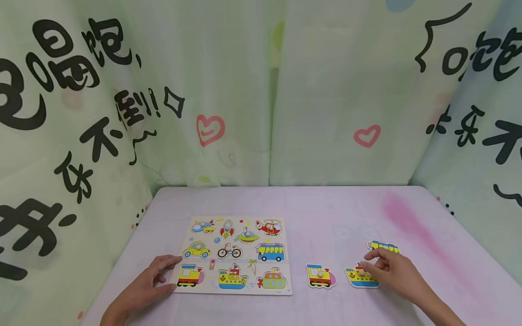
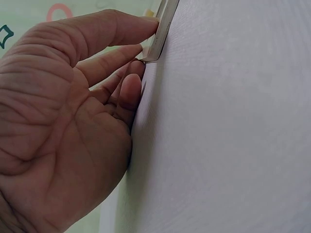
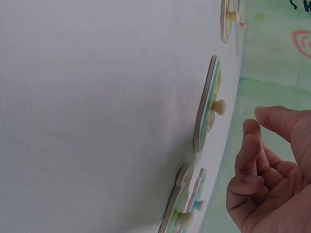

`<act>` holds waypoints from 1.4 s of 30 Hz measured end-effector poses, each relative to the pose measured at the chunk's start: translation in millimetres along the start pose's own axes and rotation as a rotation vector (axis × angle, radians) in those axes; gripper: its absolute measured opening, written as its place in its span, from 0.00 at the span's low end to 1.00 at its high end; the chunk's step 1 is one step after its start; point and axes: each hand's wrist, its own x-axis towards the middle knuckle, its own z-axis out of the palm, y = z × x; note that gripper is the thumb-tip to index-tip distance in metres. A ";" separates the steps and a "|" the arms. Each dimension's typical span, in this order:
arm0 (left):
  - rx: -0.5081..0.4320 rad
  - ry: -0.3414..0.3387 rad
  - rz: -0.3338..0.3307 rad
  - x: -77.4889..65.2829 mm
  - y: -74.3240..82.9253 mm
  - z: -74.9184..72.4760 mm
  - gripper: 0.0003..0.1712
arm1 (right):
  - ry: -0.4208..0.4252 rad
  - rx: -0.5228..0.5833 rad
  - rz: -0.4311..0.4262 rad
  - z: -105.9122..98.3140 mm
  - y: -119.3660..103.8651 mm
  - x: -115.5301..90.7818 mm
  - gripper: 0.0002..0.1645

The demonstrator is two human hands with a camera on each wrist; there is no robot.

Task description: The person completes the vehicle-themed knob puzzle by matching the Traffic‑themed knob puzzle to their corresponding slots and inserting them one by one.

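My left hand (image 1: 142,285) rests at the left edge of a wooden puzzle board (image 1: 240,292) printed with vehicles. In the left wrist view, its thumb and index fingertip touch the board's edge (image 2: 165,34). Above a ship puzzle piece (image 1: 359,281) hovers my right hand (image 1: 393,271), thumb and index fingertips close together with nothing between them. The right wrist view shows the ship piece's pale knob (image 3: 219,107) apart from the fingertips, its other fingers bent.
A train puzzle piece (image 1: 320,277) lies between board and ship piece. Behind the right hand is a partly covered bus piece (image 1: 387,246). Another knobbed piece (image 3: 175,206) shows low in the right wrist view. Cloth curtains (image 1: 228,90) stand around the table (image 1: 338,208).
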 end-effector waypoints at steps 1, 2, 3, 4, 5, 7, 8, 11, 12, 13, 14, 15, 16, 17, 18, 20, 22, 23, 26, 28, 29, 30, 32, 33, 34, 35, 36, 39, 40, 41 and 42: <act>0.001 0.003 0.004 0.0 0.1 0.1 0.39 | 0.006 -0.005 -0.003 -0.6 1.4 1.0 0.17; 0.000 0.005 0.008 -0.1 0.0 0.1 0.38 | 0.010 -0.010 -0.004 -1.3 2.7 1.9 0.17; -0.002 0.007 0.010 -0.1 -0.1 0.1 0.38 | 0.012 -0.016 -0.002 -2.0 4.0 2.8 0.17; -0.004 0.009 0.014 -0.1 -0.2 0.1 0.38 | 0.013 -0.017 0.000 -2.7 5.6 3.8 0.17; -0.003 0.010 0.016 -0.1 -0.4 0.1 0.38 | 0.015 -0.018 -0.003 -3.4 7.1 4.5 0.17; -0.004 0.012 0.023 -0.2 -0.6 -0.1 0.38 | 0.019 -0.021 -0.009 -4.6 10.8 6.0 0.17; -0.004 0.013 0.025 -0.2 -0.6 -0.2 0.38 | 0.020 -0.028 -0.006 -5.2 12.7 7.0 0.18; -0.001 0.016 0.026 -0.5 -0.4 -0.3 0.38 | 0.024 -0.044 -0.008 -7.0 19.2 9.7 0.16; -0.001 0.016 0.025 -0.5 -0.3 -0.4 0.38 | 0.023 -0.051 -0.004 -7.8 21.5 10.8 0.17; -0.001 0.016 0.023 -0.5 -0.2 -0.4 0.38 | 0.024 -0.059 0.000 -8.6 23.8 12.1 0.17; -0.001 0.016 0.018 -0.3 -0.1 -0.4 0.38 | 0.023 -0.065 0.003 -9.4 26.1 13.3 0.17; 0.000 0.016 0.016 -0.2 -0.1 -0.4 0.38 | 0.022 -0.068 0.006 -10.3 28.0 14.2 0.16; 0.001 0.015 0.014 0.1 -0.2 -0.4 0.38 | 0.020 -0.070 0.005 -11.3 29.9 15.1 0.17; 0.000 0.014 0.011 0.2 -0.4 -0.5 0.38 | 0.018 -0.072 0.007 -12.3 31.8 16.2 0.18; 0.002 0.013 0.012 0.5 -0.6 -0.6 0.38 | 0.018 -0.073 0.012 -13.0 33.6 17.1 0.18; 0.003 0.010 0.013 1.0 -1.0 -0.9 0.38 | 0.019 -0.075 0.018 -14.3 37.1 18.5 0.19; 0.005 0.007 0.018 1.5 -1.3 -1.1 0.38 | 0.017 -0.074 0.027 -15.6 40.0 19.3 0.20; 0.006 0.006 0.020 1.7 -1.2 -1.2 0.38 | 0.017 -0.076 0.037 -16.1 41.3 19.7 0.20; 0.011 0.006 0.024 2.0 -0.5 -1.2 0.38 | -0.003 -0.057 0.070 -18.3 44.1 21.1 0.23; 0.014 0.008 0.022 1.9 0.2 -1.1 0.38 | -0.013 -0.043 0.090 -19.7 45.2 22.2 0.25; 0.016 0.009 0.020 1.7 0.5 -1.0 0.38 | -0.016 -0.039 0.097 -20.2 45.7 22.9 0.25; 0.016 0.009 0.017 1.5 0.7 -0.9 0.38 | -0.016 -0.034 0.102 -20.6 46.2 23.3 0.25; 0.015 0.009 0.013 1.3 0.8 -0.7 0.38 | -0.011 -0.037 0.107 -21.0 47.1 24.2 0.25; 0.013 0.008 0.011 1.2 0.8 -0.6 0.38 | -0.008 -0.041 0.107 -21.0 47.7 24.5 0.25; 0.011 0.007 0.009 1.2 0.6 -0.4 0.38 | -0.006 -0.044 0.108 -20.9 48.4 24.9 0.25; 0.009 0.006 0.009 1.1 0.4 -0.3 0.38 | -0.005 -0.049 0.109 -20.9 49.1 25.3 0.25; 0.007 0.006 0.007 1.1 0.4 -0.1 0.38 | -0.005 -0.051 0.111 -20.8 50.0 25.7 0.25; 0.003 0.006 -0.007 0.5 1.3 0.1 0.38 | -0.008 -0.055 0.116 -20.4 53.2 28.0 0.24; 0.001 0.007 -0.016 0.4 1.9 0.1 0.38 | -0.008 -0.056 0.115 -20.5 54.2 28.6 0.24; -0.002 0.009 -0.026 0.1 2.6 0.0 0.39 | -0.006 -0.060 0.112 -20.6 55.0 29.2 0.24; -0.004 0.009 -0.036 0.0 3.3 0.0 0.39 | -0.005 -0.063 0.110 -20.7 55.6 29.8 0.24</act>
